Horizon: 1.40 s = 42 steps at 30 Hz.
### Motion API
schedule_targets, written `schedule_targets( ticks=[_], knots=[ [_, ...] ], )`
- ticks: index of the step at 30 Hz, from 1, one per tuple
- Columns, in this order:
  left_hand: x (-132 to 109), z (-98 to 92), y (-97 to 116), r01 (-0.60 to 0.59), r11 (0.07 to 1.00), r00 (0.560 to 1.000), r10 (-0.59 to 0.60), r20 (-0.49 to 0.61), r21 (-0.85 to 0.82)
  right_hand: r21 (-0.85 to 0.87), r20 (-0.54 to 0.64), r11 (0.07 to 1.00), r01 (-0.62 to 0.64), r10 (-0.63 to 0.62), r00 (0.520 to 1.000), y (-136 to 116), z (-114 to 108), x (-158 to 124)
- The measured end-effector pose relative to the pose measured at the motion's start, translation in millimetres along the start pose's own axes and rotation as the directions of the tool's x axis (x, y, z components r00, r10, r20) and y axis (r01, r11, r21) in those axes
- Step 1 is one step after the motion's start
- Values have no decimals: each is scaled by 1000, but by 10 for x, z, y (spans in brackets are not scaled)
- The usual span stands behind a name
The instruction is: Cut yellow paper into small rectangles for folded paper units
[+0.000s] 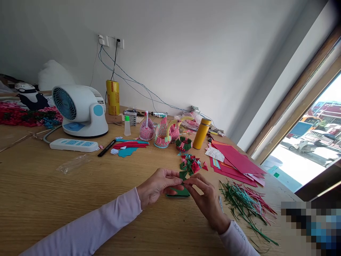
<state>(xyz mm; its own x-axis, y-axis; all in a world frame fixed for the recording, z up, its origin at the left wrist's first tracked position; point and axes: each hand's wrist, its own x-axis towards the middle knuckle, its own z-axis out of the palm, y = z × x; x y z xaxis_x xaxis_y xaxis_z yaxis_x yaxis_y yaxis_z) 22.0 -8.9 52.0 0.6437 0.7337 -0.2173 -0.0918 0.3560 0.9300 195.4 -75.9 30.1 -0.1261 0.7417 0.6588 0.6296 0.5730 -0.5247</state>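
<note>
A small piece of green paper [183, 174] is pinched between my two hands, partly folded. My left hand [161, 185] grips it from the left with thumb and fingers. From the right, the fingertips of my right hand [205, 193] close on its lower edge. Below them on the table lies a stack of green paper [179, 193], partly covered by my left fingers. Just beyond is a pile of folded red and green paper pieces [190, 164]. Behind that pile sits a round green and red folded-paper base [183, 144].
Folded-paper swans [162, 137] and a yellow flask [201, 133] stand farther back. Red paper sheets [237, 160] and thin paper strips [247, 202] lie right. Scissors [221, 203] rest by my right hand. Left are a fan [82, 110], power strip [74, 145] and black cutter [107, 148].
</note>
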Motion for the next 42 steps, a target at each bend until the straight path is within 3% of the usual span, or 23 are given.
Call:
schedule_targets(
  ticks=[8,14,20,26,28,30,33,35,37,39,42],
  knots=[
    [-21,14,-11,-49,995,999,51,-17,90,43,-43,993,-108,110,993,14,48,-13],
    [-5,38,-51,-104,980,993,113,-44,171,235,56,925,-300,295,954,67,116,-28],
    [15,9,-82,-124,977,992,125,5,175,299,4,902,-313,327,945,98,133,-20],
    [21,92,-131,-161,975,982,174,-75,153,298,-62,916,-269,300,952,75,164,-20],
    [22,106,-162,-181,962,980,195,-49,204,267,-85,934,-239,270,959,71,153,-21],
    [11,98,-168,-262,884,958,287,-6,387,179,-81,965,-191,208,975,61,122,-21],
    [-23,66,-103,-412,593,849,525,55,692,26,-12,995,-99,99,995,35,65,-20],
    [-35,48,-41,-443,488,813,571,109,752,2,21,997,-81,81,997,17,51,-20],
    [-22,38,-1,-418,566,863,493,115,711,54,4,992,-110,110,994,10,65,-16],
    [12,33,0,-332,735,929,364,68,591,206,-45,960,-192,205,978,16,95,-7],
    [60,33,-37,-241,904,968,250,19,353,516,-37,781,-352,431,901,30,130,14]
  ],
)
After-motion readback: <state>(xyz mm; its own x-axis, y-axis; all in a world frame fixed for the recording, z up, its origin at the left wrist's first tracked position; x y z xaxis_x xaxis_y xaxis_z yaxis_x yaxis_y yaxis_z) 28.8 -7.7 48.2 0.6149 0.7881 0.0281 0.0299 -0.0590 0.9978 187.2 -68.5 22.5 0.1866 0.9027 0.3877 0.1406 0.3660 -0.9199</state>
